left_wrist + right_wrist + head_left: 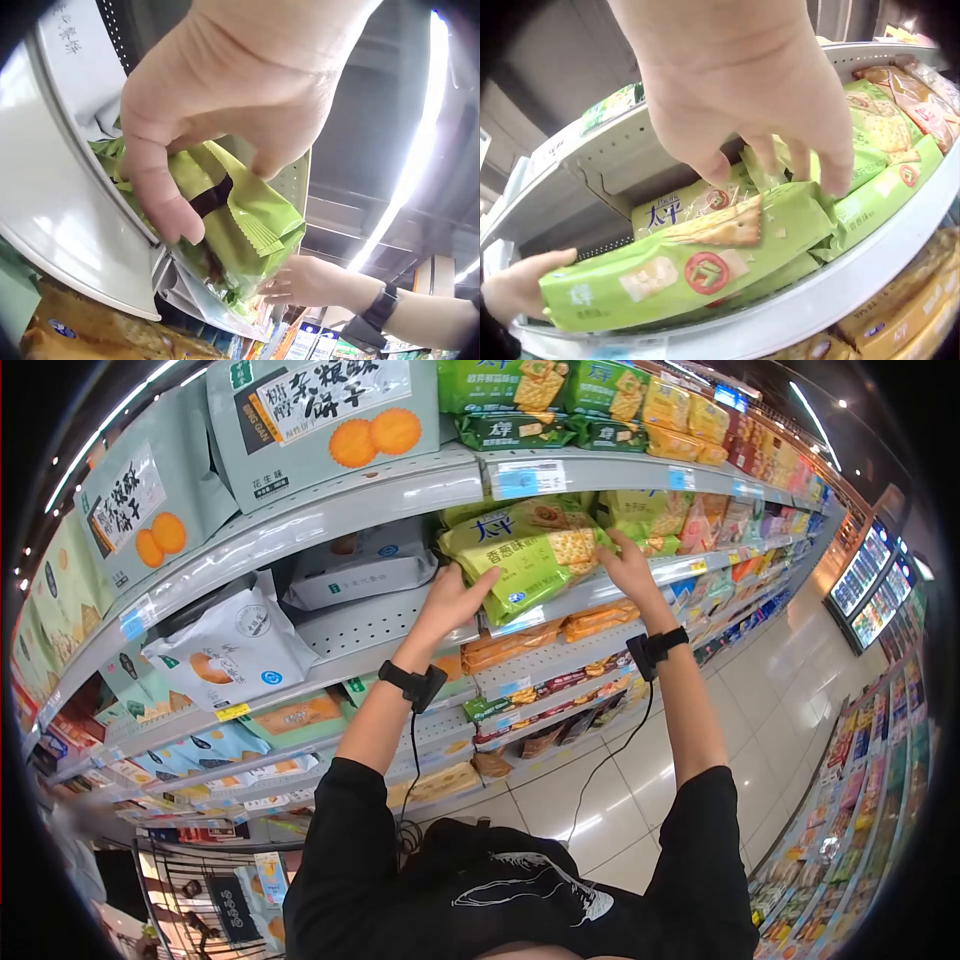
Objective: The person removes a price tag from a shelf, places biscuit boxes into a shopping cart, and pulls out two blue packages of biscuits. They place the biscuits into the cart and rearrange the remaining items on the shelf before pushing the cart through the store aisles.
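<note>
Setting: shop aisle, with snack shelving along one side, a glossy floor (790, 690) and lit fridges at the far end.
Shelf: the grey shelf (575, 600) is at head height, and its lip carries price tags.
Pack: one long green cracker pack (697, 270) lies lengthwise at the front of that shelf. It rests on other green packs and partly overhangs the lip.
Left hand: the left hand (225, 90) grips the pack's left end, with the thumb curled under one face and the fingers wrapped over the other.
Right hand: the right hand (742, 97) holds the opposite end, with its fingertips bent down onto the crimped seam.
Progress: I judge this to be midway. The pack is on the stack but not pushed back, neither seated behind the lip nor lifted clear. Both hands hold it, so the letting go or the lifting off is yet to come.
Count, held: one pack and two hands, each with a black wrist strap.
Count, same kind: at least two more green packs lie behind and beneath the held one in the right wrist view. More may be hidden.
Count, neighbours: two white bags (235, 645) lie to the left on the same tier, and two large grey biscuit bags stand on the tier above.
Below: a wire basket (200, 900) is near the person's left side, and its contents are unclear.
</note>
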Available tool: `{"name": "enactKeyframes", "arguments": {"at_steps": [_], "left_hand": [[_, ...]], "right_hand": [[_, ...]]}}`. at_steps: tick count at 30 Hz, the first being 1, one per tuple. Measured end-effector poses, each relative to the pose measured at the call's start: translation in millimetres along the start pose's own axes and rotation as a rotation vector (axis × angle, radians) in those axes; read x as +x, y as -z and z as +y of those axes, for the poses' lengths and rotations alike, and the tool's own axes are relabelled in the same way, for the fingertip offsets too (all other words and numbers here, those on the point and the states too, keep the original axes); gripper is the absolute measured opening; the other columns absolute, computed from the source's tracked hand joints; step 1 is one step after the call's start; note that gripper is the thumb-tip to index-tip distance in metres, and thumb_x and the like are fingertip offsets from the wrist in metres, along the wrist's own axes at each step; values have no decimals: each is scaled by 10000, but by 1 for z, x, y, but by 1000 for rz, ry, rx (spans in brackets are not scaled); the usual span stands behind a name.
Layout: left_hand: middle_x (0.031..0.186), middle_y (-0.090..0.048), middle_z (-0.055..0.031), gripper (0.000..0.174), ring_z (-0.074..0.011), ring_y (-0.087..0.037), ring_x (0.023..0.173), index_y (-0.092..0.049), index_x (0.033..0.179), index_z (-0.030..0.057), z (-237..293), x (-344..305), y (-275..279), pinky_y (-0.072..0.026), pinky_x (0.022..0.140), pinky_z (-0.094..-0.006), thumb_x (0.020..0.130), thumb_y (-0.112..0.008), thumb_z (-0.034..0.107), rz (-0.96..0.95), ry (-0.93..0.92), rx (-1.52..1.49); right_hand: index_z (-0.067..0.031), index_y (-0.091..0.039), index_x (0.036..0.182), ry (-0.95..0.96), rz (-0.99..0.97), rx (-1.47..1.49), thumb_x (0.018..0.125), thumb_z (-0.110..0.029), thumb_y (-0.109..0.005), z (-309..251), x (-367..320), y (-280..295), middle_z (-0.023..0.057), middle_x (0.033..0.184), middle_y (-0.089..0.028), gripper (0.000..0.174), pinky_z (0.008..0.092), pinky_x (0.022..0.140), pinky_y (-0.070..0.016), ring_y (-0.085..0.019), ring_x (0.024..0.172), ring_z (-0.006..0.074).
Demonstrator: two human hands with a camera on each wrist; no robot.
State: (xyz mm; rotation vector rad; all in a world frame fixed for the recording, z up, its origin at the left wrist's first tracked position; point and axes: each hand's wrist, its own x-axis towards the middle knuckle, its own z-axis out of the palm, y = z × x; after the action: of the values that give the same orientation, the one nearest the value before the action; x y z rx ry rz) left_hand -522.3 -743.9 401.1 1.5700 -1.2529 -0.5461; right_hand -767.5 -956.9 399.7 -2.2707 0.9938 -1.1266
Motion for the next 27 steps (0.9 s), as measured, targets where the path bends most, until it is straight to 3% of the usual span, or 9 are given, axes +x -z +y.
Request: {"name": "enactKeyframes", "arguments": {"at_steps": [1,2,4,5,8,10,16,19,27], "left_hand": [[1007,-641,-214,628,-230,-680,680,-535,1162,-123,-9,5,-3,-525,428,-293,889,-634,434,-11,-37,-36],[1007,-641,-214,628,-230,-680,680,-535,1162,-123,-8,4,-4,-525,428,-293,889,-634,434,4,-24,-43],[1048,-627,-231,611,-286,-677,814,-510,1194,-111,-2,-2,-5,-568,595,-367,880,-655,392,-26,-81,-66],[1093,-606,-256,588,-338,-630,987,-493,1212,-97,-10,1,-9,-534,816,-430,863,-673,342,60,-215,24],[1134,-582,-274,563,-386,-559,1106,-496,1207,-91,-23,3,-17,-450,956,-445,847,-681,301,122,-251,19],[1125,-595,-267,571,-384,-575,1078,-492,1217,-90,-19,5,-12,-460,940,-433,842,-685,295,147,-289,42],[1148,-639,-248,666,-325,-628,1042,-447,1316,-83,10,25,27,-470,927,-351,833,-702,298,53,-329,-15],[1280,-579,-214,728,-254,-553,1165,-385,1397,-63,21,29,44,-419,999,-309,855,-700,309,16,-232,42],[1273,-588,-170,584,-230,-552,1147,-468,1345,-28,10,55,36,-421,992,-319,853,-709,176,-13,-212,-133]], "right_hand": [[101,-542,1256,-16,34,-53,851,-394,-620,0,8,-3,316,1235,-582,645,413,989,-440,-563,1173,415],[101,-542,1256,-6,16,-53,851,-394,-620,2,13,-5,316,1235,-582,645,413,989,-440,-563,1173,415],[104,-572,1215,-79,31,-121,834,-420,-639,2,25,-7,328,1153,-617,651,414,959,-460,-597,1119,418],[108,-580,1201,-64,13,-183,824,-444,-645,-3,25,-7,337,1121,-624,671,421,939,-470,-606,1104,419],[109,-595,1161,-26,-26,-146,822,-444,-656,-3,24,-12,331,1088,-636,652,414,907,-479,-619,1080,409],[96,-616,1101,-58,-59,-58,812,-438,-674,-9,20,-11,300,1016,-662,610,407,850,-489,-644,999,398],[73,-631,1047,-138,-98,221,824,-315,-697,1,15,-23,159,793,-659,453,344,678,-476,-605,720,220],[69,-623,1013,-111,45,322,835,-233,-680,-20,9,-28,65,703,-606,356,300,577,-428,-532,630,116],[84,-599,1106,7,270,319,809,-164,-647,-8,32,-48,218,973,-672,390,366,818,-479,-637,895,289]]}}
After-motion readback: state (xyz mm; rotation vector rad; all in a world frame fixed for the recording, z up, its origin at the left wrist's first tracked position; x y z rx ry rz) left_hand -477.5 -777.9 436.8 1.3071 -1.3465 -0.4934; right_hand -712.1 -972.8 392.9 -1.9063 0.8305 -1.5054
